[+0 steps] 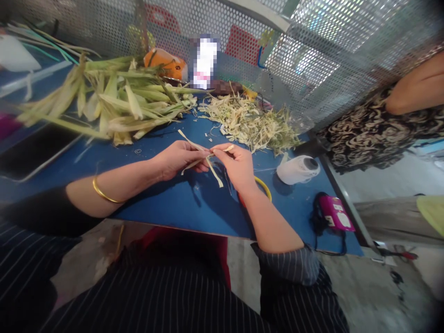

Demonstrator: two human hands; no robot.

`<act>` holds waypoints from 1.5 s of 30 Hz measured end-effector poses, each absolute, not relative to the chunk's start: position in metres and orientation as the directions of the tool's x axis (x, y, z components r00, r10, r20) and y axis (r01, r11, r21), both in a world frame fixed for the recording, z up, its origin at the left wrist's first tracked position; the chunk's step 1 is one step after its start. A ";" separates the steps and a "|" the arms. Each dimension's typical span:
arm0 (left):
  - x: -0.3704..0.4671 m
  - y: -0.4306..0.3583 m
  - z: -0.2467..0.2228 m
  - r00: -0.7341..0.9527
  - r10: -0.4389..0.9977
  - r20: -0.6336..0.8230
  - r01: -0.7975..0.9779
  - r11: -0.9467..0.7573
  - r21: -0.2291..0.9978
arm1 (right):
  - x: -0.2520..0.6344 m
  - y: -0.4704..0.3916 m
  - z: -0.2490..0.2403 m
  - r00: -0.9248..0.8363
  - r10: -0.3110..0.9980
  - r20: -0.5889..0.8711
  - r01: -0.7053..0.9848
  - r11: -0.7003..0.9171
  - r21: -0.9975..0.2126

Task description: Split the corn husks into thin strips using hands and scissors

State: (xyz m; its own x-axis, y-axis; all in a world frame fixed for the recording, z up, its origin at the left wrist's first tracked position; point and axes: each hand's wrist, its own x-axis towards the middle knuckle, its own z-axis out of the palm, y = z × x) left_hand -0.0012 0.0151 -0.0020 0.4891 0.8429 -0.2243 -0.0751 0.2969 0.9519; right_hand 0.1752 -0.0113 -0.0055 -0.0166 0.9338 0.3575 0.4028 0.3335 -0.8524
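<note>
- Blue desk [156,203]: husk strips [215,172] held above it, near the front edge.
- Left hand [176,159], right hand [239,165]: both pinching the strips, equally close.
- Long axes: crossed, slanting between hands.

Can't see where the strips [217,175] meet, fingertips [208,153] are in the way
White panel [204,60] beyond the left hand [180,159]: pixelated mush. Yellow loop [264,188] is partly behind the right wrist [249,185]. Far left of that left hand, a magenta thing [7,126] is blurry and cut by the edge.
</note>
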 end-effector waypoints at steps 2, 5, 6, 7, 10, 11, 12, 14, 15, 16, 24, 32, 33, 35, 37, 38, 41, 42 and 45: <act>0.001 0.014 -0.004 0.461 0.849 -0.259 -0.066 0.323 0.944 | 0.174 -0.011 -0.008 -0.042 0.900 0.433 0.489 0.396 -0.777; 0.003 0.012 -0.005 0.430 0.851 -0.302 -0.060 0.361 0.931 | 0.173 -0.012 -0.009 -0.121 0.861 0.495 0.575 0.467 -0.671; 0.004 0.011 -0.005 0.432 0.848 -0.306 -0.054 0.363 0.930 | 0.173 -0.012 -0.009 -0.121 0.855 0.505 0.590 0.471 -0.656; 0.004 0.011 -0.004 0.441 0.845 -0.303 -0.047 0.358 0.932 | 0.173 -0.013 -0.010 -0.097 0.855 0.509 0.598 0.459 -0.657; 0.003 0.009 -0.001 0.481 0.834 -0.270 -0.020 0.318 0.948 | 0.172 -0.011 -0.012 0.032 0.879 0.475 0.582 0.370 -0.724; 0.003 0.009 0.000 0.491 0.831 -0.260 -0.011 0.305 0.952 | 0.172 -0.011 -0.013 0.064 0.891 0.450 0.565 0.339 -0.752; 0.002 0.009 0.000 0.495 0.832 -0.251 -0.006 0.292 0.956 | 0.172 -0.010 -0.014 0.076 0.904 0.421 0.546 0.316 -0.776; 0.001 0.010 0.001 0.479 0.846 -0.234 -0.018 0.276 0.961 | 0.174 -0.008 -0.014 0.073 0.920 0.385 0.516 0.296 -0.804; 0.001 0.011 0.002 0.463 0.856 -0.230 -0.033 0.276 0.961 | 0.176 -0.008 -0.013 0.078 0.919 0.386 0.513 0.295 -0.806; 0.001 0.012 0.003 0.445 0.866 -0.228 -0.054 0.280 0.958 | 0.178 -0.007 -0.011 0.094 0.915 0.393 0.524 0.290 -0.801; -0.003 0.015 0.007 0.349 0.919 -0.185 -0.157 0.252 0.955 | 0.180 -0.019 0.008 -0.153 0.978 0.144 0.708 0.210 -0.674; 0.001 0.015 0.001 0.281 0.943 -0.178 -0.182 0.234 0.955 | 0.183 -0.019 0.007 -0.333 0.920 0.206 0.770 0.392 -0.504; 0.000 0.015 0.002 0.290 0.938 -0.192 -0.184 0.251 0.950 | 0.184 -0.018 0.007 -0.282 0.932 0.225 0.783 0.360 -0.508; -0.002 0.014 0.004 0.331 0.920 -0.208 -0.173 0.276 0.945 | 0.186 -0.016 0.007 -0.138 0.954 0.266 0.764 0.274 -0.584; -0.002 0.013 0.006 0.385 0.899 -0.208 -0.136 0.278 0.951 | 0.186 -0.014 0.005 -0.024 0.961 0.277 0.650 0.225 -0.726; -0.002 0.012 0.006 0.406 0.891 -0.204 -0.111 0.270 0.956 | 0.185 -0.012 0.003 -0.004 0.963 0.270 0.567 0.225 -0.792; 0.001 0.008 0.004 0.425 0.882 -0.201 -0.031 0.237 0.971 | 0.185 -0.009 -0.002 -0.028 0.964 0.263 0.390 0.253 -0.886; 0.002 0.007 0.004 0.421 0.884 -0.204 -0.007 0.228 0.974 | 0.185 -0.009 -0.003 -0.007 0.960 0.281 0.385 0.262 -0.885; 0.005 0.004 0.002 0.428 0.876 -0.223 0.061 0.218 0.974 | 0.185 -0.009 -0.003 0.118 0.893 0.435 0.501 0.325 -0.802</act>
State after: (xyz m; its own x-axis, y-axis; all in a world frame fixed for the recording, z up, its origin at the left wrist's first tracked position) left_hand 0.0048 0.0043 0.0019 0.4281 0.8757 -0.2232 0.0610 0.2184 0.9739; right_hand 0.1854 -0.0085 -0.0032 0.1178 0.8926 0.4353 0.5014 0.3249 -0.8019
